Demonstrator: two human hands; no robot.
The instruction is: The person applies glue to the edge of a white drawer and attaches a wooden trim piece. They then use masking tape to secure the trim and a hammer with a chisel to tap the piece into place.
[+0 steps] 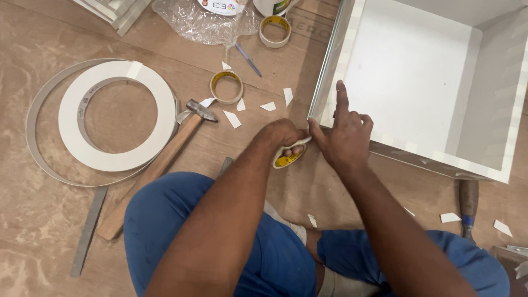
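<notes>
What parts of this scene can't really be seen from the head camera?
- Tape roll: mostly covered by the left hand.
- White box: cut off by the top and right edges; the right hand hides part of its near corner.
- Tool handle: its working end is hidden under the box.
- Plastic bag: cropped by the top edge.

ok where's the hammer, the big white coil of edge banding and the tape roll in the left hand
hammer [201, 110], head view, on its metal head
big white coil of edge banding [71, 132], head view, on the left of its flat band
tape roll [288, 160], head view, on its lower rim below the left hand [281, 133]
</notes>
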